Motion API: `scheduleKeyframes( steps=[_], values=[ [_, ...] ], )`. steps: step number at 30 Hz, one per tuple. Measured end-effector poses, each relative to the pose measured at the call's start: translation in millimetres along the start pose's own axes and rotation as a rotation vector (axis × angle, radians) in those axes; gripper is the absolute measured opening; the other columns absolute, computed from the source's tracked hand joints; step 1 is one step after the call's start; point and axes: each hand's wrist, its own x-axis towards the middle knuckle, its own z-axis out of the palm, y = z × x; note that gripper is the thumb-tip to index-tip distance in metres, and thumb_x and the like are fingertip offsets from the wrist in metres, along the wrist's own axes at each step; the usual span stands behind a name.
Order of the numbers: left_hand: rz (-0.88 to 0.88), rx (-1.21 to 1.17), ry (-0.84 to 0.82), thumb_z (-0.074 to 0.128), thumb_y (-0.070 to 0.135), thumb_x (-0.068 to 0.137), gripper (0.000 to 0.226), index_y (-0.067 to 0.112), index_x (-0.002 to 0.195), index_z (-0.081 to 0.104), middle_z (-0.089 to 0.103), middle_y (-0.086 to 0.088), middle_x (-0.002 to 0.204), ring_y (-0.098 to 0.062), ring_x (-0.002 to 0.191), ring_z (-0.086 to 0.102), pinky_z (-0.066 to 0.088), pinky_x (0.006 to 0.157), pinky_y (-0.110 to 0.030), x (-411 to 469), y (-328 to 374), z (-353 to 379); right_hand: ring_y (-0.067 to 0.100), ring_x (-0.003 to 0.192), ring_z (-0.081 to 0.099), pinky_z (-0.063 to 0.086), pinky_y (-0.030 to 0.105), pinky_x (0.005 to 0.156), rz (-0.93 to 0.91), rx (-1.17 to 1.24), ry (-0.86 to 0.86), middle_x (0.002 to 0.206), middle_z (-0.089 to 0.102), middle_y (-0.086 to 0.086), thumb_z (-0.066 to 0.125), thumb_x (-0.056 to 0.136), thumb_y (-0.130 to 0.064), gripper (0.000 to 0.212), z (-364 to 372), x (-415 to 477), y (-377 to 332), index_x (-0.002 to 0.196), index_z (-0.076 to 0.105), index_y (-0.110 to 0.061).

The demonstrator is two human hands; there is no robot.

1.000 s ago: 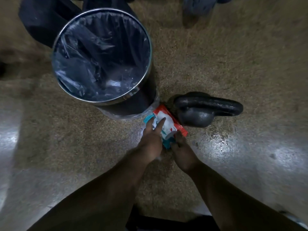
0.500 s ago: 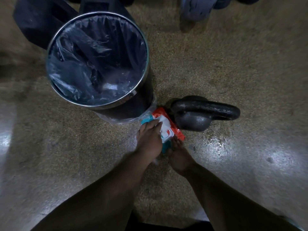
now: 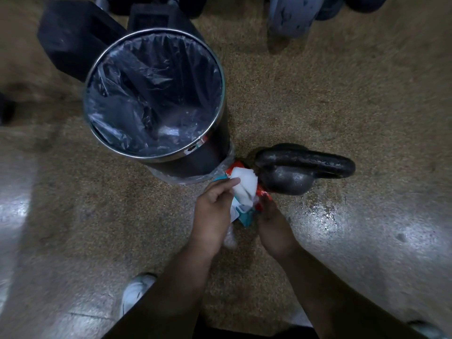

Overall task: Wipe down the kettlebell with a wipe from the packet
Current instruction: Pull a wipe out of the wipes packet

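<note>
Here, the left hand (image 3: 215,204) is pinching a soft white wipe (image 3: 244,184); the right hand (image 3: 274,221) is touching the glossy packet (image 3: 245,217), grip unclear, beside the round metal kettlebell (image 3: 288,179).

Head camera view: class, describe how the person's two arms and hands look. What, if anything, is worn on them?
The left forearm and right forearm are bare up to the frame's lower edge, and no sleeves show. The left hand and right hand wear no gloves. No watch, bracelet or ring is visible, though the light is dim.
</note>
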Motion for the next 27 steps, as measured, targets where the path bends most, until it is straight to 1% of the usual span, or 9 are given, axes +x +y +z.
scheduleKeyframes(
  steps=[1,2,5,9,13,15,18,22,27],
  values=[
    [-0.032,-0.031,0.012,0.056,0.000,0.097,0.033,0.025,0.099,0.078,0.070,0.013,0.117,0.006,0.108,0.062,0.044,0.087,-0.006,0,1,0,0.002,0.110,0.059,0.046,0.016,0.091,0.009,0.173,0.066,0.122,0.063,-0.013,0.050,0.099,-0.021,0.028,-3,-9,-12,0.124,0.059,-0.031],
    [-0.056,-0.042,0.015,0.057,0.001,0.097,0.032,0.024,0.098,0.079,0.072,0.013,0.115,0.005,0.107,0.064,0.046,0.085,-0.006,0,2,0,0.002,0.106,0.062,0.046,0.016,0.089,0.020,0.335,0.089,0.115,0.068,-0.014,0.048,0.100,-0.023,0.026,-5,-16,-23,0.118,0.066,-0.028],
    [-0.109,-0.037,0.002,0.059,0.000,0.094,0.032,0.023,0.100,0.080,0.074,0.011,0.111,-0.001,0.104,0.066,0.050,0.083,-0.011,1,3,3,0.015,0.109,0.066,0.050,0.031,0.092,0.064,0.709,0.000,0.112,0.073,0.000,0.043,0.102,-0.038,0.036,-8,-27,-49,0.116,0.070,-0.018],
    [-0.156,-0.043,-0.019,0.061,0.000,0.091,0.032,0.024,0.099,0.081,0.076,0.007,0.106,-0.011,0.102,0.069,0.056,0.090,-0.030,3,3,4,0.025,0.101,0.069,0.052,0.034,0.084,0.078,0.729,0.043,0.105,0.075,0.008,0.058,0.097,-0.017,0.021,-7,-23,-59,0.111,0.072,-0.011],
    [-0.157,-0.050,-0.019,0.062,0.003,0.089,0.034,0.027,0.110,0.071,0.075,0.003,0.104,-0.015,0.095,0.068,0.055,0.077,-0.028,4,6,7,0.038,0.108,0.066,0.050,0.043,0.091,0.115,0.790,0.072,0.107,0.073,0.017,0.061,0.093,-0.008,0.020,-8,-16,-53,0.109,0.071,-0.004],
    [-0.305,-0.148,-0.044,0.065,0.020,0.091,0.029,0.031,0.118,0.063,0.075,-0.003,0.106,-0.019,0.093,0.070,0.054,0.076,-0.032,6,7,7,0.040,0.108,0.065,0.049,0.048,0.095,0.106,0.827,0.049,0.109,0.072,0.019,0.060,0.094,-0.008,0.021,-9,-14,-52,0.110,0.071,-0.003],
    [-0.434,-0.045,-0.172,0.064,0.044,0.092,0.027,0.027,0.112,0.071,0.076,-0.004,0.102,-0.020,0.092,0.070,0.051,0.087,-0.038,6,6,5,0.039,0.107,0.066,0.051,0.050,0.093,0.107,0.831,0.049,0.111,0.071,0.020,0.059,0.095,-0.010,0.023,-10,-15,-52,0.115,0.068,-0.002],
    [-0.324,-0.047,-0.154,0.066,0.024,0.095,0.015,0.020,0.108,0.074,0.077,-0.004,0.104,-0.026,0.104,0.071,0.056,0.090,-0.040,4,5,6,0.036,0.102,0.068,0.052,0.049,0.088,0.119,0.801,0.089,0.106,0.073,0.016,0.062,0.093,-0.011,0.018,-9,-16,-52,0.109,0.069,-0.005],
    [-0.248,-0.015,-0.175,0.067,0.016,0.094,0.016,0.010,0.107,0.074,0.078,-0.009,0.099,-0.025,0.096,0.074,0.058,0.078,-0.033,5,8,-1,0.029,0.092,0.066,0.049,0.042,0.082,0.118,0.879,0.046,0.102,0.071,0.017,0.062,0.090,-0.007,0.011,-11,-19,-59,0.099,0.069,-0.006]
  ],
)
